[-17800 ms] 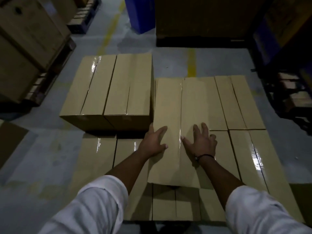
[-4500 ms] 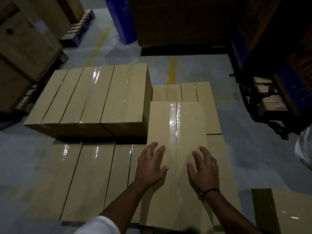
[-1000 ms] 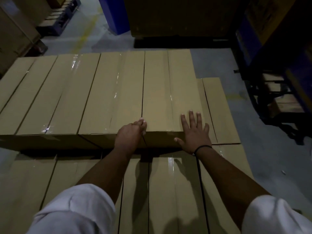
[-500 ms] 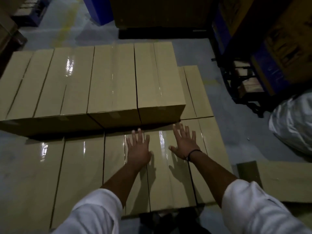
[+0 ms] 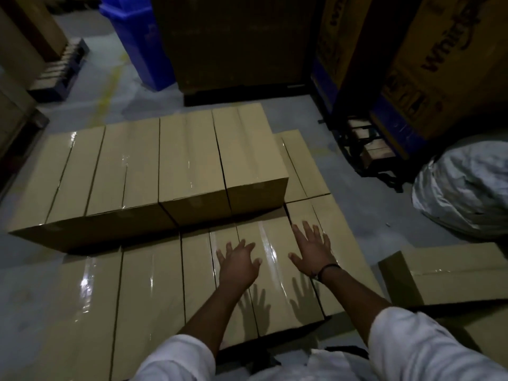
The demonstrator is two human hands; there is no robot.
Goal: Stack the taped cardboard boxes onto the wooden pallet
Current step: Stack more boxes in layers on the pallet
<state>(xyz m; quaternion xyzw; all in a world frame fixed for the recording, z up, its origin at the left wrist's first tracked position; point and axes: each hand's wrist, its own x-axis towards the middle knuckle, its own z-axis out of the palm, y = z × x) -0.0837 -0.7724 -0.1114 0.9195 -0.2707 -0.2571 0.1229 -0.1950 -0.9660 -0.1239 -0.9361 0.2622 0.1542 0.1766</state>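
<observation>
Long taped cardboard boxes lie side by side in a lower layer [image 5: 154,292]; the pallet beneath them is hidden. A second layer of several boxes [image 5: 189,166] sits on the far half. The newest upper box [image 5: 250,158] stands at the right end of that row. My left hand [image 5: 237,264] and my right hand [image 5: 313,251] hover with fingers spread, holding nothing, just above the near lower boxes in front of that row; their shadows fall on the glossy tape. Both sleeves are white, and a dark band circles my right wrist.
Another taped box [image 5: 450,273] lies on the floor at the right. A crumpled plastic-wrapped bundle [image 5: 464,188] sits beyond it. A blue bin [image 5: 143,45], large dark cartons [image 5: 236,42] and printed cartons on a blue rack [image 5: 412,64] stand behind. More pallets [image 5: 60,70] line the left.
My hands left the front face of the upper box, came back toward me and now hover over the lower layer. The view has pulled back and swung right.
</observation>
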